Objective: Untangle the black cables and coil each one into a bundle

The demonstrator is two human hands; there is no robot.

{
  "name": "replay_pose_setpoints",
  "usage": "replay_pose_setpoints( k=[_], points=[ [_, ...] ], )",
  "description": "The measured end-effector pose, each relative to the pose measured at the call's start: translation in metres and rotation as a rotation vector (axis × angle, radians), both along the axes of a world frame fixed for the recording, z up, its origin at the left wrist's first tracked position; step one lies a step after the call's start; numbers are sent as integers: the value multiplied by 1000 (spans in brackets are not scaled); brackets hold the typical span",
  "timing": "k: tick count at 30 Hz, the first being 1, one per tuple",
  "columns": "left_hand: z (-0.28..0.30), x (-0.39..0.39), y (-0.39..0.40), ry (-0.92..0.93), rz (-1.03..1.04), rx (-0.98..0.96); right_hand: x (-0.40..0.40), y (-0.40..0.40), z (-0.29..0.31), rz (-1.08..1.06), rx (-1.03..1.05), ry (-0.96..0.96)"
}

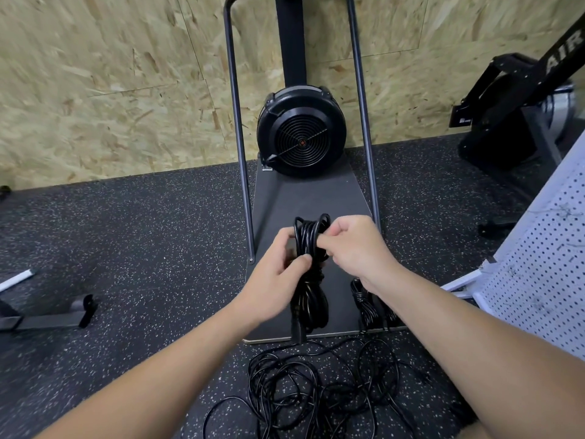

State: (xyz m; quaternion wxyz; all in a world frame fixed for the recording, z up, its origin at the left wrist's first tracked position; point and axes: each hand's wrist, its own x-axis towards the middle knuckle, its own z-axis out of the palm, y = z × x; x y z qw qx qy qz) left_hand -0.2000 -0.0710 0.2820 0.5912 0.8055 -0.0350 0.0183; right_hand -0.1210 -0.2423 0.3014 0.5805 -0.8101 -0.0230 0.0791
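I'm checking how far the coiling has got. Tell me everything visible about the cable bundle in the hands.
The cable bundle is a long, narrow hank of glossy black cable, many loops gathered lengthwise. It hangs upright above the machine's dark base plate. The left hand grips its middle; the right hand pinches strands near the top loops.

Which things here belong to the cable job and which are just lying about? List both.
Job:
left hand and right hand, both gripping the coiled bundle
finished bundle on the platform
tangled cables on the floor

Lying about:
fan machine
perforated white panel
black equipment, right
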Motion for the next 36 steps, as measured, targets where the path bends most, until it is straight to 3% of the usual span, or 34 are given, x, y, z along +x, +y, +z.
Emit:
replay_pose_setpoints(
  k=[8, 12, 15, 21, 24, 28, 33, 36],
  points=[
    [2, 11, -2, -67, 49, 212, -12, -2, 9, 150, 9, -69],
    [9, 10, -10, -184, 102, 245, -8, 1, 0, 103, 18, -108],
    [8, 12, -11, -212, 152, 147, -5, 4, -8, 79, 70, -110],
    [4, 21, -7, -48, 321, -171, 7, 0, -7, 167, 515, 84],
    [7, 21, -6, 46, 256, -194, 5, 1, -3, 238, 636, 186],
    [6, 14, -15, 115, 191, -325, 1, 5, -1, 210, 644, 197],
    [7, 13, -12, 171, 184, -450, 3, 1, 2, 228, 415, 80],
    [13, 9, -14, 194, 124, -551, 3, 1, 2, 242, 497, 115]
  ],
)
